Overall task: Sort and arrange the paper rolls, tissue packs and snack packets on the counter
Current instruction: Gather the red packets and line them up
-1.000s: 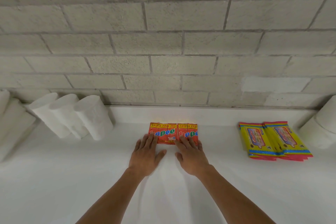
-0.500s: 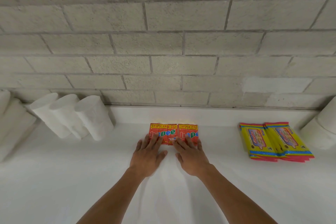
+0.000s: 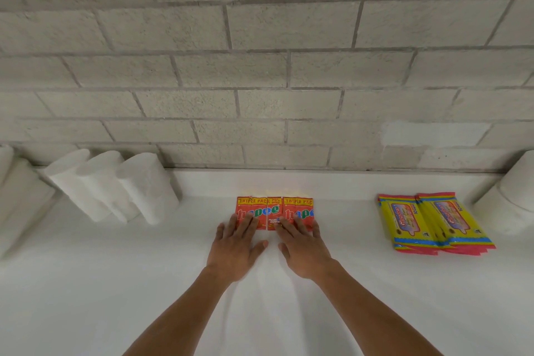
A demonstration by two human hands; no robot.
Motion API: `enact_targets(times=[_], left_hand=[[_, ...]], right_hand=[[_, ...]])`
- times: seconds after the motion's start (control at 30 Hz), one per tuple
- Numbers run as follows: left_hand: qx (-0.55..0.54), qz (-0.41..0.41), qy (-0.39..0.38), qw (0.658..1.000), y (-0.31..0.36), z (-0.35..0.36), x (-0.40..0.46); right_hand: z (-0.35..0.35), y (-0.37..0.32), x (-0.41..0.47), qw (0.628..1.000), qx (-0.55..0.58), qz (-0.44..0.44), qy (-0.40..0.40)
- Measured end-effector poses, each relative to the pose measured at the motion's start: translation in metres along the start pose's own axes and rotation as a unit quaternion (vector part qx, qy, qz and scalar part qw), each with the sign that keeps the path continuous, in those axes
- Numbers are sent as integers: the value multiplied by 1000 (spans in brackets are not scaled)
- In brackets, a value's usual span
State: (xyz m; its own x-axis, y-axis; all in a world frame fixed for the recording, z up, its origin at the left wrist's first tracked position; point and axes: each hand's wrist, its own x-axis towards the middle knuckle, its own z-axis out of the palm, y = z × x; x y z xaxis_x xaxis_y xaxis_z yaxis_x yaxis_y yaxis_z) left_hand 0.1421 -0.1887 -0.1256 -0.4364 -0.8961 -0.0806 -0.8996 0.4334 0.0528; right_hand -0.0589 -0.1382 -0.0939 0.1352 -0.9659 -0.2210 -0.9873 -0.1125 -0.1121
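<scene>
Red packets (image 3: 274,208) lie side by side near the back of the white counter (image 3: 115,283), at the middle. My left hand (image 3: 235,248) lies flat with its fingertips on the left packet's near edge. My right hand (image 3: 303,248) lies flat with straight fingers on the right packet. Yellow tissue packs (image 3: 433,222) lie overlapped in a stack to the right. White paper rolls (image 3: 115,185) stand in a row at the back left. More white rolls (image 3: 511,205) sit at the far right.
A grey block wall (image 3: 260,66) rises behind the counter's raised back ledge (image 3: 318,182). Further rolls (image 3: 17,196) lean at the far left edge of view.
Both hands have slid slightly back toward me, baring more of the red packets. The packets and other items stay where they were.
</scene>
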Motion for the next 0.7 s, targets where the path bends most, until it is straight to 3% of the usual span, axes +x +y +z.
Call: enact_targets(times=[0.4, 0.57, 0.7], left_hand=[[4, 3, -9, 1000, 3, -1, 0], [-14, -6, -7, 1000, 1, 0, -1], [-36, -8, 12, 999, 5, -2, -6]], right_hand=[[2, 4, 3, 1000, 29, -12, 0], [0, 7, 0, 997, 48, -13, 54], [1, 11, -2, 990, 71, 54, 108]])
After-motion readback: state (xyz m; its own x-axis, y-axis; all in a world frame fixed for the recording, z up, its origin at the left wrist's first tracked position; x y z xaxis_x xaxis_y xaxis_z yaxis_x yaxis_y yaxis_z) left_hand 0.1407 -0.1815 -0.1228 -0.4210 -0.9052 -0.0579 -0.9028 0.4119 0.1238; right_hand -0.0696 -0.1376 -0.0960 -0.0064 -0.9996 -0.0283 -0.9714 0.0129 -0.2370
